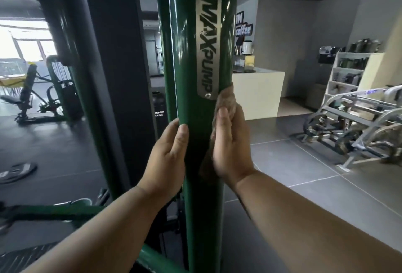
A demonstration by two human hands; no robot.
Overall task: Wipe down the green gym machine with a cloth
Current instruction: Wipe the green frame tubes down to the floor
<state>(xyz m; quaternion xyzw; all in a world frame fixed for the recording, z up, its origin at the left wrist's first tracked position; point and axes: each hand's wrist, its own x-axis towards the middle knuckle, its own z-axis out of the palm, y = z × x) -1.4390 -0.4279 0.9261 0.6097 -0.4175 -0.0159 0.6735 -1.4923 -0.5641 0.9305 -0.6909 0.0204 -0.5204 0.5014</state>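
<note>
Two bare forearms reached in from the lower edge, with no sleeve, watch, band or glove on either. The left grip (167,153) and the right grip (228,148) were ungloved hands with short, trimmed nails and no rings. A small dark mark showed near the right wrist.
</note>
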